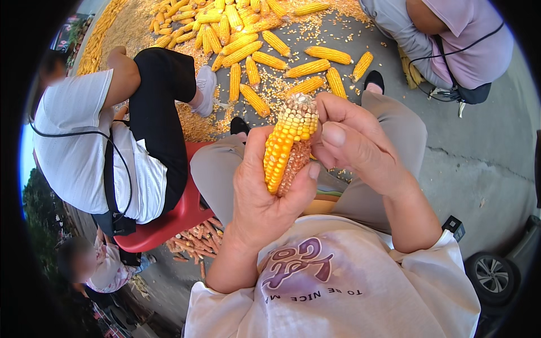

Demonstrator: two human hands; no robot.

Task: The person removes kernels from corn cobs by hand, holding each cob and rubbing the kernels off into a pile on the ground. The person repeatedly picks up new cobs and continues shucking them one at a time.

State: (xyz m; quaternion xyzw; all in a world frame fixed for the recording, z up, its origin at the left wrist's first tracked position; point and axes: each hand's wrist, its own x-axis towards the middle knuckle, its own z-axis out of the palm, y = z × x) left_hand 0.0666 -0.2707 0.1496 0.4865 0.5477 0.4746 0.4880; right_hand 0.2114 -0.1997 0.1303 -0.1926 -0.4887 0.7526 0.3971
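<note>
A partly shelled corn cob (280, 162) stands tilted in my left hand (262, 194), whose fingers and thumb wrap its lower part. Yellow kernels cover its left side and upper end, while a bare reddish strip runs down the side facing my left thumb. Pale, small kernels ring the tip. My right hand (359, 143) is at the cob's upper right side, its curled index finger and thumb close against the kernels. Whether loose kernels lie within the right fingers is hidden.
Whole yellow corn cobs (241, 50) and loose kernels (203, 122) lie on the concrete ahead. One person sits on a red plastic stool (186, 211) at left, another person at upper right. Stripped cobs (198, 241) are piled behind the stool. A car wheel (491, 276) shows at lower right.
</note>
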